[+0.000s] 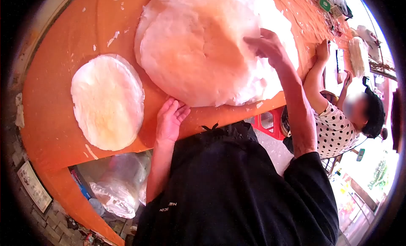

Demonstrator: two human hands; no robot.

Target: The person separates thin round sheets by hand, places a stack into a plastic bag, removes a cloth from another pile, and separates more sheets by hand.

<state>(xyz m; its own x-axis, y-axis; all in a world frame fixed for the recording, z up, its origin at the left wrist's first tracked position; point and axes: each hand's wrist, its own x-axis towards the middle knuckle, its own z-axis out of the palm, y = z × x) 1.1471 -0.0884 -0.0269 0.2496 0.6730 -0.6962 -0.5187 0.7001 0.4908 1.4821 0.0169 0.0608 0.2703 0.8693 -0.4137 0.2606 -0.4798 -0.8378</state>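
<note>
A broad stack of thin, white, round sheets [198, 47], like flatbreads or rice paper, lies in front of me with ragged, layered edges. My right hand [270, 47] is over the right part of the stack, its fingers stretched out and apart. At the stack's near left edge is my left hand [170, 117], palm up, with loosely bent fingers apart and the fingertips by the rim. I cannot tell whether they touch the sheets. To the left lies a smaller pile of oval white sheets [108, 102].
An orange cloth [50, 102] covers the table, with white scraps scattered on it. Below its near edge sits a clear plastic bag [120, 186]. A red stool [270, 123] stands under the table's right side. Another person in a dotted shirt [334, 131] sits at right, arms over the table.
</note>
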